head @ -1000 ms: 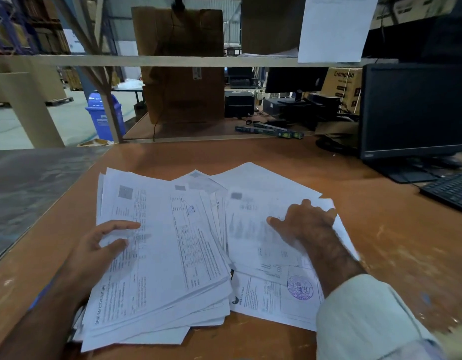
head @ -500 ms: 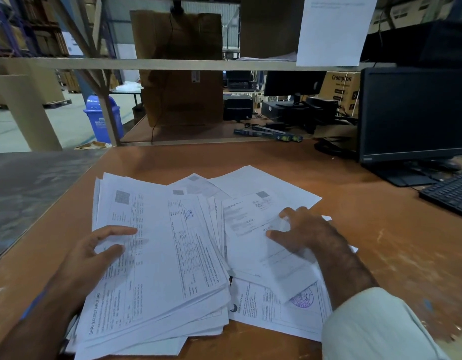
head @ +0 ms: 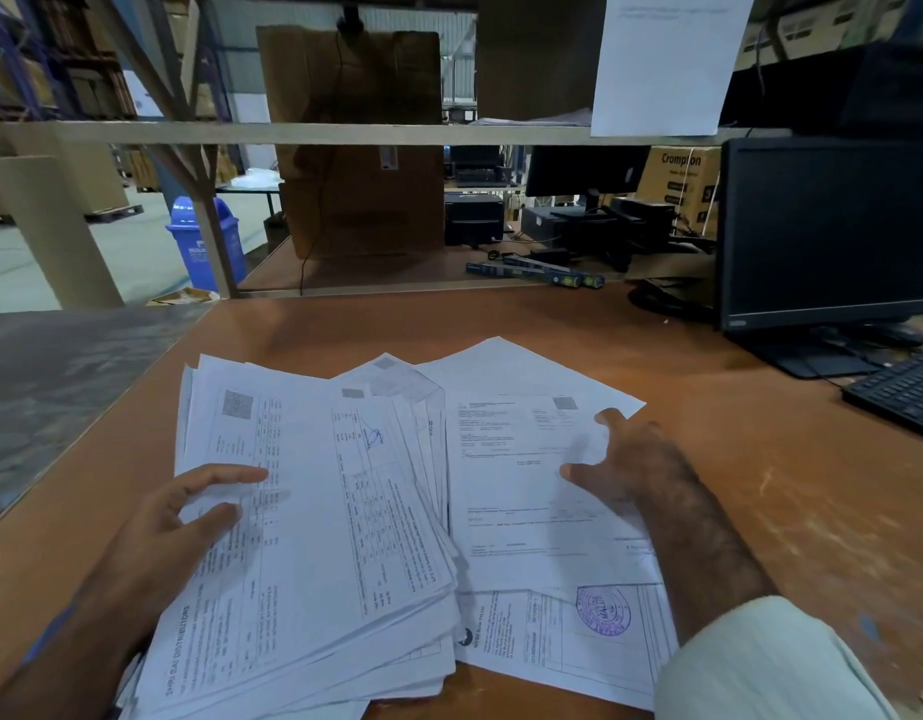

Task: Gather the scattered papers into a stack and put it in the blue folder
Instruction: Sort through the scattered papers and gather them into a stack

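Observation:
A thick, uneven stack of printed papers [head: 319, 511] lies on the brown desk [head: 786, 511], fanned at its edges. My left hand [head: 173, 532] rests on the stack's left side with relaxed fingers. Right of the stack lie a few loose sheets. My right hand [head: 636, 465] presses spread fingers on the top loose sheet [head: 511, 485]. Below that sheet is one with a purple round stamp [head: 602, 610]. A thin blue strip [head: 46, 636] shows beside my left forearm, under the stack's corner; I cannot tell whether it is the folder.
A dark monitor [head: 833, 226] and a keyboard [head: 901, 392] stand at the right of the desk. A grey surface [head: 59, 381] adjoins the desk on the left. A shelf beam [head: 345, 132] crosses above, with cardboard boxes behind it.
My right hand has dragged and turned the top loose sheet so it lies straighter beside the stack. My left hand has stayed on the stack.

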{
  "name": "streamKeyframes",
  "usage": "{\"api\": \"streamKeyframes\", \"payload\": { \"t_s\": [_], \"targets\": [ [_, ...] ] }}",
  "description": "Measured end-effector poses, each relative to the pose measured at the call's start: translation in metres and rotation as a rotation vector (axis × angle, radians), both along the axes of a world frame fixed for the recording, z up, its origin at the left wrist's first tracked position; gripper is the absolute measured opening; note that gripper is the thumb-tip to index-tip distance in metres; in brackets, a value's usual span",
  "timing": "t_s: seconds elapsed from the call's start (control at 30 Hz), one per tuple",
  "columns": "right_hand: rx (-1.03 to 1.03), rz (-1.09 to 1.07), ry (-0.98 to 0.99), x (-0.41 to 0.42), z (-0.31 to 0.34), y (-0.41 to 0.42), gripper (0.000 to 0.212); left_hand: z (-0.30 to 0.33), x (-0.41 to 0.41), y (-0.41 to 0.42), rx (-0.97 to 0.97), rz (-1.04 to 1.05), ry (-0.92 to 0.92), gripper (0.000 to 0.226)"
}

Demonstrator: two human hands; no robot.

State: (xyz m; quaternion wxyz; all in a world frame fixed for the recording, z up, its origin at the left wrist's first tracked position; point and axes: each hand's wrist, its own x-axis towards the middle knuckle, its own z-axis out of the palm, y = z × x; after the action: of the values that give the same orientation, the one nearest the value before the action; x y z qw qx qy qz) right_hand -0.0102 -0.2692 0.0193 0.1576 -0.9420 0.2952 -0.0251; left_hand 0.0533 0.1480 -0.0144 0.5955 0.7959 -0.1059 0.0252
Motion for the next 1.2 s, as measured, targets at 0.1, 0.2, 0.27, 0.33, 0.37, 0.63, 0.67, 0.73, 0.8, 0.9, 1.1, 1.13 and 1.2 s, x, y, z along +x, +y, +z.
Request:
{"api": "streamKeyframes", "payload": {
  "t_s": [0.1, 0.2, 0.27, 0.33, 0.37, 0.63, 0.67, 0.73, 0.8, 0.9, 1.1, 1.13, 1.2],
  "targets": [
    [-0.009, -0.013, 0.011, 0.002, 0.002, -0.002, 0.091, -0.002, 0.002, 0.002, 0.029, 0.006, -0.009, 0.042],
    [-0.072, -0.023, 0.028, 0.002, 0.004, -0.001, 0.09, -0.003, 0.003, 0.004, 0.061, 0.009, -0.027, 0.043],
    [-0.059, -0.024, 0.006, 0.002, 0.003, 0.0, 0.089, -0.003, 0.003, 0.004, 0.061, 0.008, -0.032, 0.043],
    [-0.035, -0.019, -0.022, 0.001, 0.002, 0.002, 0.088, -0.003, 0.002, 0.004, 0.045, 0.003, -0.031, 0.043],
    [-0.025, -0.014, -0.039, 0.001, 0.002, 0.003, 0.088, -0.003, 0.002, 0.004, 0.034, 0.001, -0.03, 0.044],
    [0.189, 0.026, -0.176, 0.007, -0.003, -0.005, 0.083, 0.0, 0.001, 0.001, 0.02, -0.007, -0.035, 0.043],
    [0.244, 0.036, -0.193, 0.008, -0.001, -0.007, 0.077, 0.0, 0.002, 0.001, 0.022, -0.011, -0.031, 0.042],
    [0.356, 0.057, -0.183, 0.009, 0.006, -0.008, 0.07, 0.0, 0.002, 0.0, 0.015, -0.012, -0.024, 0.041],
    [0.315, 0.076, -0.125, 0.01, 0.007, -0.003, 0.072, 0.0, 0.0, 0.0, -0.001, -0.008, -0.022, 0.04],
    [0.019, 0.015, 0.004, 0.004, 0.005, 0.009, 0.082, -0.001, 0.0, 0.002, -0.01, -0.011, -0.017, 0.041],
    [-0.127, 0.058, 0.06, -0.005, 0.002, 0.037, 0.081, -0.004, 0.003, 0.001, 0.041, -0.025, -0.067, 0.041],
    [-0.116, 0.059, 0.057, -0.005, 0.004, 0.04, 0.08, -0.005, 0.005, 0.001, 0.048, -0.023, -0.085, 0.041],
    [-0.028, 0.049, 0.031, -0.004, 0.011, 0.043, 0.082, -0.005, 0.007, 0.0, 0.052, -0.028, -0.106, 0.043]
  ]
}}
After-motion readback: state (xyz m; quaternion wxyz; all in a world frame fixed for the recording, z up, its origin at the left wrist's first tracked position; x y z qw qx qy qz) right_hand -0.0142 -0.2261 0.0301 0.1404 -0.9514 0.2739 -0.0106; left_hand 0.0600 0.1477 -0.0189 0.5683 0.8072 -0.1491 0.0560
